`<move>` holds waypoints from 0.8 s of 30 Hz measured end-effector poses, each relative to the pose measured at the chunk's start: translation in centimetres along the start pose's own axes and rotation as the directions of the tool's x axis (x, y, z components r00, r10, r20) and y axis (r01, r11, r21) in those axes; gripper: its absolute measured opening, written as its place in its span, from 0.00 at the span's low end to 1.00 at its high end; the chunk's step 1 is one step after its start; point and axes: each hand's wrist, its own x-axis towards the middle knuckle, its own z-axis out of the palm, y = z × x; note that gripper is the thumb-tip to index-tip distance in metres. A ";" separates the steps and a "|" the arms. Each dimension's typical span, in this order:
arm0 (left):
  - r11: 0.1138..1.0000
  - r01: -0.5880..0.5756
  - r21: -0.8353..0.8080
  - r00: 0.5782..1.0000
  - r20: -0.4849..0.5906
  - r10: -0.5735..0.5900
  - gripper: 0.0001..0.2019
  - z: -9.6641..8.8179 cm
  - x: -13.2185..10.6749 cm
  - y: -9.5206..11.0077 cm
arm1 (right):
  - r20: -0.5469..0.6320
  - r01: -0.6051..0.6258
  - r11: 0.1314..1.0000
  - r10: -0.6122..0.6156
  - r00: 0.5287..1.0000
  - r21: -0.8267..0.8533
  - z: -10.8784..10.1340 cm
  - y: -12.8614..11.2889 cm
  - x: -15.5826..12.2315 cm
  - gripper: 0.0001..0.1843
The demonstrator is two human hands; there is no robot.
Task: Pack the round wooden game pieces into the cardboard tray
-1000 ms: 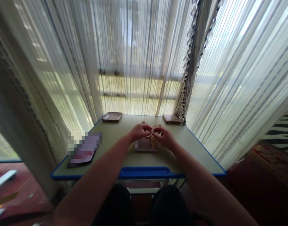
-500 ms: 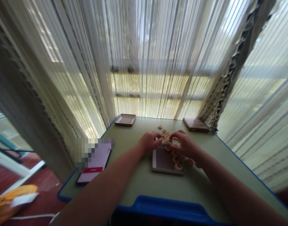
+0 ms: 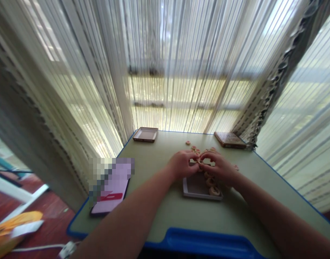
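Note:
My left hand and my right hand meet over the far edge of a shallow box. Between their fingertips is a round wooden game piece, with thumb and fingers of both hands pinched around it. More round wooden pieces lie in a row along the right side of the box. Beyond my hands several loose pieces with red markings are scattered on the table, partly hidden by my fingers. One piece lies to the right of my right hand.
An open box lid or tray rests at the table's far left corner. A flat brown box is at the far right. A phone lies at left on the pale green, blue-edged table. Curtains hang behind.
My left hand has closed in on my right, and both now touch at a piece over the box. The whole view has shifted slightly, so the box appears further right.

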 end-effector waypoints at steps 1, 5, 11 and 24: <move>1.000 0.004 -0.019 1.000 0.013 -0.004 0.11 -0.1 0.0 0.0 | 0.001 -0.013 1.000 0.013 1.000 0.000 0.0 0.1 0.0 0.11; 0.990 0.078 -0.117 0.997 0.038 -0.074 0.12 -0.3 0.2 0.0 | -0.005 -0.083 0.995 0.083 0.997 0.049 -0.3 0.0 0.1 0.14; 0.990 0.107 -0.091 0.994 0.039 -0.104 0.11 -0.5 0.5 -0.2 | 0.000 -0.057 0.996 0.057 0.998 0.074 -0.7 -0.5 -0.1 0.16; 0.989 0.082 0.122 0.986 0.132 -0.099 0.12 -0.3 0.1 -0.7 | -0.012 0.038 0.994 -0.040 0.999 -0.099 -0.1 -0.3 -0.5 0.09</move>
